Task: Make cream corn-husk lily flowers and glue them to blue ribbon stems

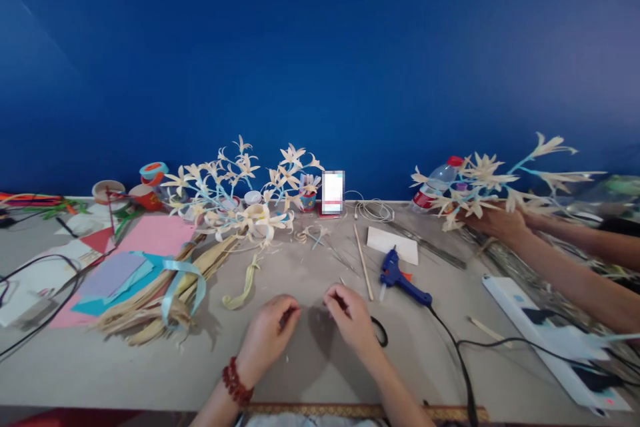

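My left hand (pixel 273 327), a red bead bracelet (pixel 237 381) at its wrist, hovers over the middle of the table with thumb and fingers pinched together. Facing it a short way off, my right hand (pixel 350 319) is also closed in a pinch. Whatever either holds is too small or hidden to make out. A black looped handle (pixel 383 332) shows partly behind my right wrist. Just beyond lie a blue glue gun (pixel 406 285) and a thin wooden stick (pixel 364 263). A pale green husk strip (pixel 245 288) lies past my left hand.
Pale husk flowers (pixel 200 180) stand behind at left. A co-worker's hands (pixel 500 223) are at more flowers (pixel 485 173) on the right. Dried husks (pixel 150 307) and coloured paper (pixel 155 237) lie left; a power strip (pixel 540 340) and cables lie right.
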Available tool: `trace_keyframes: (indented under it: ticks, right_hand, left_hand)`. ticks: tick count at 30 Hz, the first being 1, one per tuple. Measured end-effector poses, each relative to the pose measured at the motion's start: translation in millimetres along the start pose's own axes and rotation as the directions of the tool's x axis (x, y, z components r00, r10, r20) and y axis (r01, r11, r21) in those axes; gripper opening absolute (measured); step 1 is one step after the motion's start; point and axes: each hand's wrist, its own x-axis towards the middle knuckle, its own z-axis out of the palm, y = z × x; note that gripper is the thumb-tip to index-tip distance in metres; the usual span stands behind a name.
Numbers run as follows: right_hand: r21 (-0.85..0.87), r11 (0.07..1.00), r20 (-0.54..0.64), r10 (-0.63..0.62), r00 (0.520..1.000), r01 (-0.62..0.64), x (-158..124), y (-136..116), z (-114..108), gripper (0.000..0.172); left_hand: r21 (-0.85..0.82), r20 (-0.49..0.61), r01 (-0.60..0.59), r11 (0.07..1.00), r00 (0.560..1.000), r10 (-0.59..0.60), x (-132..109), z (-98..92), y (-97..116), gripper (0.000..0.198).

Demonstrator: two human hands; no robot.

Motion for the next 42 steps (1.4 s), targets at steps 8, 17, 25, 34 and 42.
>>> trace_keyframes:
  ticks: [8,17,25,34,42]
  right_hand:
    - [-0.318,0.948,0.042,0.045,0.998,-0.030,6,2,-8,0.015]
    - [-0.348,0.937,0.025,0.053,0.998,-0.042,7,12,-9,0.014]
    - [-0.109,0.994,0.082,0.039,0.996,-0.030,-3,-5,-5,0.022]
    - [0.509,0.836,0.216,0.103,0.971,-0.202,-8,-9,17,0.030]
    - [0.613,0.717,0.277,0.199,0.940,-0.332,-19,-4,23,0.034]
  left_hand:
    - [0.566,-0.304,0.208,0.798,0.952,-0.032,-17,-60.9,-67,0.021]
    - [0.277,-0.334,0.136,0.951,0.942,-0.037,-28,-45.9,-58,0.015]
    - [0.017,-0.198,-0.131,0.991,0.971,0.132,-19,-2.6,-3,0.012]
    - [-0.058,-0.085,-0.180,0.982,0.981,0.174,-19,10.4,14,0.012]
    - [-0.331,0.028,0.086,0.940,0.996,-0.081,-24,9.1,18,0.012]
